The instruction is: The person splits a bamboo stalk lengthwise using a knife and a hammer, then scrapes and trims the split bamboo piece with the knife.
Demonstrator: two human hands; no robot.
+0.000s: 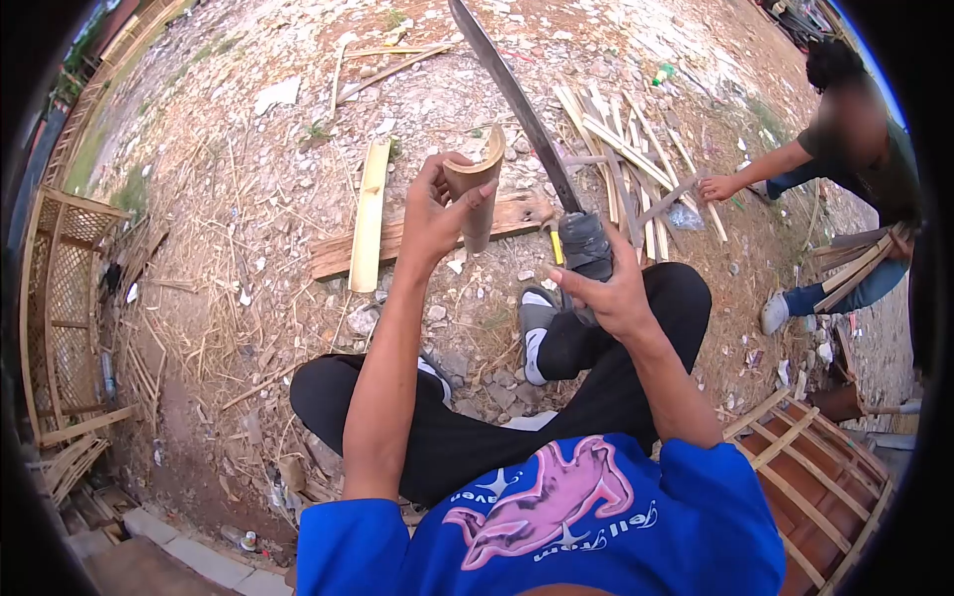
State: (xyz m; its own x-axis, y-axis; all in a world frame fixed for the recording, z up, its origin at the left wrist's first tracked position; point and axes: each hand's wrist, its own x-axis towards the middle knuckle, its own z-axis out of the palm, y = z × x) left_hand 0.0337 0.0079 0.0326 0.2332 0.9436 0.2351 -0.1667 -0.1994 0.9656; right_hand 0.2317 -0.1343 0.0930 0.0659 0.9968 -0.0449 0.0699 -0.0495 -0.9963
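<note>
My left hand [437, 214] is closed around a split length of bamboo [478, 204], its curved end facing up. In my right hand [616, 288] is a machete by its dark wrapped handle [584, 248]. The long dark blade [517, 99] points up and away, apart from the bamboo. Below both, a weathered wooden beam [333, 256] lies on the ground. Another split bamboo piece [370, 214] rests across the beam's left part. Beside the machete handle, a yellow-handled tool [556, 244] is partly hidden.
At right, another person [865, 169] reaches toward a pile of bamboo strips [636, 149] and holds several strips [860, 268]. A woven bamboo frame [70, 308] stands at left. A slatted frame [810, 477] lies at lower right. Stones and chips litter the ground.
</note>
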